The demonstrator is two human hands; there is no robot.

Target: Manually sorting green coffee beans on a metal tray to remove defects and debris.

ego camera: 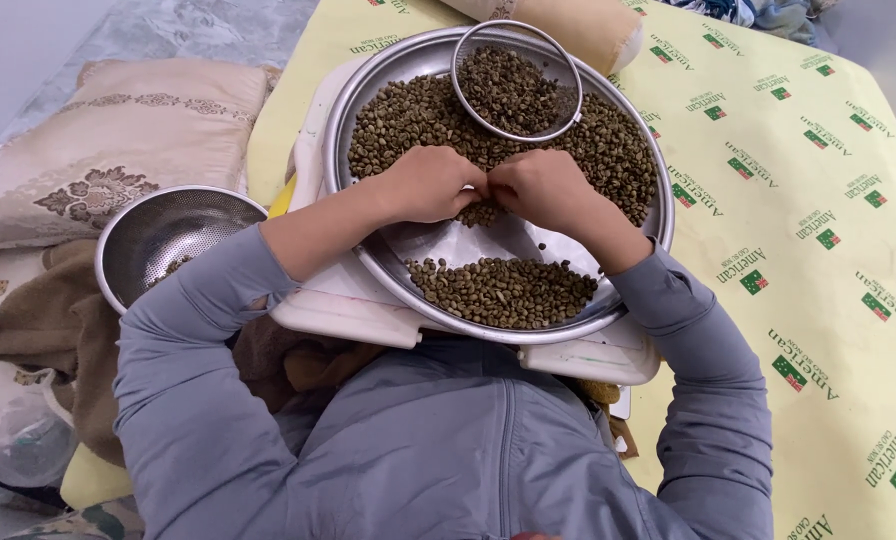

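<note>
A large round metal tray (658, 225) rests on a white board (348, 300) across my lap. Greenish-brown beans (408, 115) fill its far half, and a smaller heap of beans (503, 292) lies near me, with bare metal between. My left hand (430, 183) and my right hand (540, 190) meet side by side at the near edge of the far heap, fingers curled down onto the beans. Whether the fingers pinch any beans is hidden. A small round wire sieve (516, 80) holding beans sits on the far heap.
A metal colander bowl (163, 235) with a few beans stands to my left on brown cloth. A patterned beige cushion (118, 140) lies beyond it. Yellow printed sheeting (808, 200) covers the surface to the right. A rolled beige bolster (578, 25) lies behind the tray.
</note>
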